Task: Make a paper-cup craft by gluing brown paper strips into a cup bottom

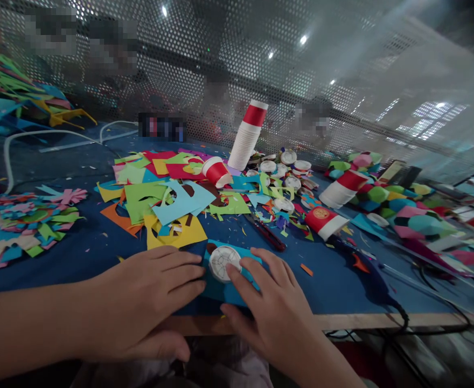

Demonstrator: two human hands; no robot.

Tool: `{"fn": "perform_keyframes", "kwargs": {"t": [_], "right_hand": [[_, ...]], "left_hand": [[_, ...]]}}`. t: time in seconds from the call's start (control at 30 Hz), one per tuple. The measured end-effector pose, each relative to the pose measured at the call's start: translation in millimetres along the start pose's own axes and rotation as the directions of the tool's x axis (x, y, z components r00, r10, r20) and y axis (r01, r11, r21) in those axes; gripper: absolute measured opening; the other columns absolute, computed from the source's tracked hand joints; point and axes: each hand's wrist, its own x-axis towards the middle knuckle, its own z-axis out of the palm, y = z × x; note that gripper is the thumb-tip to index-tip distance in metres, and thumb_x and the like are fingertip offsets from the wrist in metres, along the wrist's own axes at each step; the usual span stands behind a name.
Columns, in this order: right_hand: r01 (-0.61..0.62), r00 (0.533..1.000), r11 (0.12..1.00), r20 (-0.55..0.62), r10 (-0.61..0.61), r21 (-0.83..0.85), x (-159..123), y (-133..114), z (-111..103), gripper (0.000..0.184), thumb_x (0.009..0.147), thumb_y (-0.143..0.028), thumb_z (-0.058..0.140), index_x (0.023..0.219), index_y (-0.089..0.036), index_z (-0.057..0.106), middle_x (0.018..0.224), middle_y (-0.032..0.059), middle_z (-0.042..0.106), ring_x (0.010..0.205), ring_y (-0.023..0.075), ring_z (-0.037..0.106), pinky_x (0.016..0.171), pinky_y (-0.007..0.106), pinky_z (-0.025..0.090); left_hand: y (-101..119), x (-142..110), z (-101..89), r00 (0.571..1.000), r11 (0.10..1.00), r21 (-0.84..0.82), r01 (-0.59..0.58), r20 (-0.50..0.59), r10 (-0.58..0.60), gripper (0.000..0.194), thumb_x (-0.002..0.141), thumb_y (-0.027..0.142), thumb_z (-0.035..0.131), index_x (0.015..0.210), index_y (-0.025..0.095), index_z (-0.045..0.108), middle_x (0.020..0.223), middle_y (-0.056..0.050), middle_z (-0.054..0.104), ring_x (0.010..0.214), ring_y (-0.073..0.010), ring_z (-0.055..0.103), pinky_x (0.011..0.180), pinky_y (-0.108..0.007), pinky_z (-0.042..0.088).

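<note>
Near the front edge of the blue table a white disc with drawn lines [222, 265], like a cut cup bottom, lies on a sheet of blue paper [224, 295]. My right hand [275, 302] reaches over the paper, its forefinger touching the disc and its fingers apart. To the left, my left hand [152, 302] lies flat with fingers stretched out, the tips at the paper's left side. A small brown scrap [211, 248] shows behind the disc. Just beyond are a yellow cut sheet [188, 231] and a dark red-handled tool [271, 237], perhaps scissors.
A tall stack of paper cups [245, 137] leans at the back, with red cups [216, 171] nearby. A dark glue gun [364, 269] with its cord lies to the right. Colourful paper cutouts [30, 221] are heaped at left, and colourful paper balls [418, 210] at right.
</note>
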Motion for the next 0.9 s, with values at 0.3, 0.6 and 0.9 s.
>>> {"fn": "perform_keyframes", "kwargs": {"t": [0.3, 0.6, 0.9], "right_hand": [[-0.016, 0.999, 0.999, -0.043, 0.018, 0.041, -2, -1, 0, 0.035, 0.101, -0.039, 0.044, 0.108, -0.018, 0.071, 0.114, 0.0029, 0.074, 0.118, 0.0315, 0.052, 0.094, 0.044, 0.040], [-0.086, 0.996, 0.994, -0.011, 0.087, 0.060, -2, -7, 3, 0.031, 0.098, -0.041, 0.050, 0.102, -0.018, 0.071, 0.113, 0.0036, 0.073, 0.113, 0.0327, 0.052, 0.094, 0.046, 0.040], [-0.444, 0.830, 0.895, -0.353, 0.432, 0.053, -53, 45, -34, 0.020, 0.094, -0.028, 0.054, 0.109, -0.019, 0.063, 0.114, 0.0140, 0.067, 0.109, 0.0295, 0.060, 0.094, 0.046, 0.047]], "left_hand": [[15, 0, -6.7, 0.999, 0.998, -0.066, 0.012, 0.036, -0.010, 0.056, 0.094, 0.061, 0.049, 0.117, 0.015, 0.071, 0.118, -0.010, 0.074, 0.101, -0.0252, 0.071, 0.080, -0.032, 0.056], [-8, 17, 14.0, 0.997, 0.983, -0.176, 0.061, -0.044, -0.070, 0.055, 0.100, 0.056, 0.039, 0.128, 0.012, 0.057, 0.132, -0.015, 0.064, 0.122, -0.0307, 0.058, 0.102, -0.045, 0.045], [-18, 37, 30.1, 0.986, 0.982, -0.113, -0.154, -0.087, 0.145, 0.041, 0.102, 0.044, 0.043, 0.122, 0.012, 0.060, 0.116, -0.011, 0.073, 0.110, -0.0270, 0.065, 0.095, -0.039, 0.048]]}}
